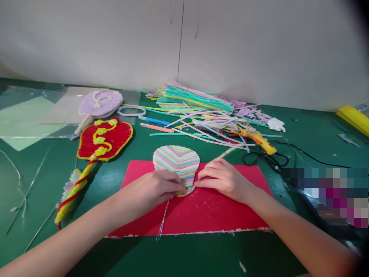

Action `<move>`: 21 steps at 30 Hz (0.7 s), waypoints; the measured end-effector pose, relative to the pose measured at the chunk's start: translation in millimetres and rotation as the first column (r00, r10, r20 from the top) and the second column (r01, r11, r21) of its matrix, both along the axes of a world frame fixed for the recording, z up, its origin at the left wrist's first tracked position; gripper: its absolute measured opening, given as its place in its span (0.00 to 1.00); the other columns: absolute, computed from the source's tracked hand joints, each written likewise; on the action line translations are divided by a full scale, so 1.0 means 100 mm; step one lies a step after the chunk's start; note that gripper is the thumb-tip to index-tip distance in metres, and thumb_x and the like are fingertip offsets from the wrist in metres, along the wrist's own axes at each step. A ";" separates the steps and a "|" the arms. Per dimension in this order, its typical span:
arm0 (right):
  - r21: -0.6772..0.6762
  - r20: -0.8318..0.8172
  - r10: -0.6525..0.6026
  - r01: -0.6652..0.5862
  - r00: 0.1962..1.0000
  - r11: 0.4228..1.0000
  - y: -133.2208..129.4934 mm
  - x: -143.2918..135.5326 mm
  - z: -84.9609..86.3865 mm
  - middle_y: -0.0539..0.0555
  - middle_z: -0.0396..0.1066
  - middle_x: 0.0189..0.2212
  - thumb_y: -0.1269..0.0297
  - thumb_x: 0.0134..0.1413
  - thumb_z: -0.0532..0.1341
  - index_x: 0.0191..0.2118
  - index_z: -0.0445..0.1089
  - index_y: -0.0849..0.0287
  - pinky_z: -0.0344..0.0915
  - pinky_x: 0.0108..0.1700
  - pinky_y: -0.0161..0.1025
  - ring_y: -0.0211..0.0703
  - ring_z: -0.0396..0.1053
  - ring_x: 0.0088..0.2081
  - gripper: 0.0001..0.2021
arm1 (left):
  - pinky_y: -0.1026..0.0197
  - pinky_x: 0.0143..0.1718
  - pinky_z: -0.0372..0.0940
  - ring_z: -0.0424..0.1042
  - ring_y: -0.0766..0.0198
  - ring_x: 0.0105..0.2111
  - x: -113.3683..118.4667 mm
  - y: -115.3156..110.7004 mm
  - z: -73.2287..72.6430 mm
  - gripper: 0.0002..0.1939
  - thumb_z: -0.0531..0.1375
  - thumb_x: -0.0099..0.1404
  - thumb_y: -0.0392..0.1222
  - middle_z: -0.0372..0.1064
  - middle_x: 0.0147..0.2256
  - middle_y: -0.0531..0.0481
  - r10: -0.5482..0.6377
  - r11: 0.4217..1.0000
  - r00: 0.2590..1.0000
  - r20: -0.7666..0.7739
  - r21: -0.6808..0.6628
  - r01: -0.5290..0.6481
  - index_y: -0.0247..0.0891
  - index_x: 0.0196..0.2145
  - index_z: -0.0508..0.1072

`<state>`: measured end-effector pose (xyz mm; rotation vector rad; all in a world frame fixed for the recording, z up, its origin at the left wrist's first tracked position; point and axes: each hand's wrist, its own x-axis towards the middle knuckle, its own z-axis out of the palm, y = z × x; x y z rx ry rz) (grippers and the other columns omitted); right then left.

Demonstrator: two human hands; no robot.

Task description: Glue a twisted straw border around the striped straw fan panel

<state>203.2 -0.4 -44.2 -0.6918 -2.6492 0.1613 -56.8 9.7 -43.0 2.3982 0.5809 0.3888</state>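
Note:
A rounded fan-shaped piece of pastel striped stems (176,159) lies on the red board (201,215). My left hand (161,184) has its fingers closed on the lower left edge of this piece. At the lower right edge, the fingertips of my right hand (220,179) are pinched together beside the piece; what they grip is too small to make out. A short pastel stem (229,151) sticks up past the right hand's fingers. Thin wires (163,221) hang down below the left hand onto the board.
A red and yellow fan (113,140) and a lilac fan (105,104) lie at the left. Behind the board are piled pastel stems (196,100). A yellow glue gun (261,141) with a black cable rests at right, near a dark device (325,215).

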 end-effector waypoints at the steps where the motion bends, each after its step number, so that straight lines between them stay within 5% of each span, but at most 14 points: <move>1: -0.002 0.002 0.000 0.000 1.000 1.000 0.00 0.00 0.00 0.51 0.75 0.37 0.68 0.66 0.50 0.39 0.73 0.57 0.54 0.43 0.40 0.39 0.65 0.41 0.13 | 0.65 0.43 0.66 0.73 0.64 0.41 0.00 0.00 0.01 0.14 0.52 0.69 0.35 0.72 0.44 0.47 -0.003 1.000 1.000 -0.003 -0.003 0.003 0.43 0.47 0.75; 15: -0.004 0.001 0.021 -0.021 1.000 1.000 0.02 0.00 -0.04 0.52 0.75 0.40 0.69 0.67 0.49 0.40 0.73 0.57 0.55 0.39 0.39 0.36 0.67 0.39 0.15 | 0.65 0.40 0.63 0.71 0.63 0.40 0.01 -0.03 0.02 0.13 0.52 0.70 0.36 0.70 0.42 0.48 -0.019 0.999 0.995 -0.096 0.042 0.023 0.43 0.45 0.75; 21: -0.008 -0.056 0.051 -0.052 0.997 0.999 0.01 0.00 -0.04 0.54 0.75 0.40 0.71 0.66 0.51 0.40 0.73 0.61 0.57 0.38 0.38 0.37 0.69 0.40 0.13 | 0.57 0.51 0.63 0.68 0.59 0.51 -0.03 -0.04 -0.01 0.20 0.51 0.69 0.31 0.65 0.55 0.48 -0.046 0.992 0.997 -0.061 0.114 0.052 0.47 0.53 0.70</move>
